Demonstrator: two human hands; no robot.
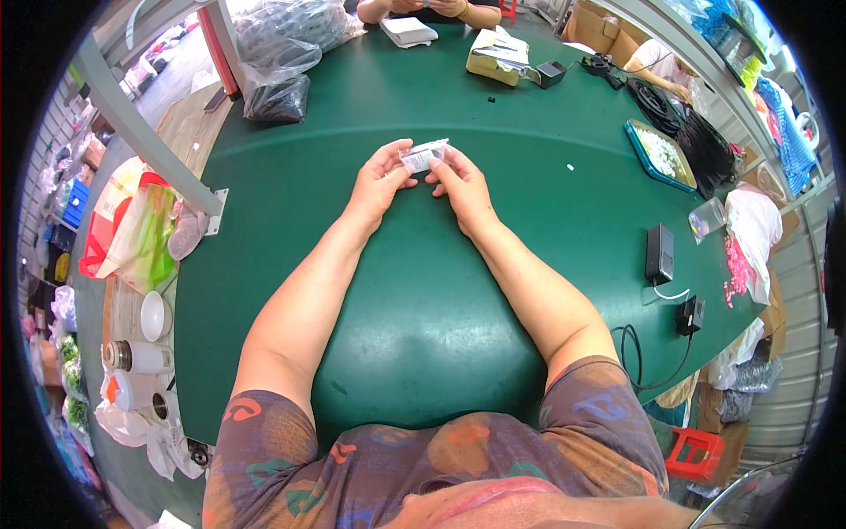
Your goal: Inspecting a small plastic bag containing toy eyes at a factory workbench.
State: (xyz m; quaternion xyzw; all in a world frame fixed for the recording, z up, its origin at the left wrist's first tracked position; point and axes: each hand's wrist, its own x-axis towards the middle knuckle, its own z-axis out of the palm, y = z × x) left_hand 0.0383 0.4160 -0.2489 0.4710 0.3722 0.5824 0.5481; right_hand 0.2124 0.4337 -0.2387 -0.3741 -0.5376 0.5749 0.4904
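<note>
Both of my hands meet above the middle of a green table (423,291). Between them is a small clear plastic bag (423,156) with something pale inside. My left hand (381,179) pinches its left end with thumb and fingers. My right hand (461,182) grips its right end, fingers curled over the top edge. The bag is held slightly above the tabletop, tilted up to the right. What the bag contains is too small to tell.
A black power adapter (659,253) and a black plug with cable (689,315) lie at the right. A teal tray of small white parts (659,155) sits far right. Grey plastic bags (278,53), a white box (409,32) and a cardboard box (496,56) stand at the far edge, where another person's hands (423,9) work.
</note>
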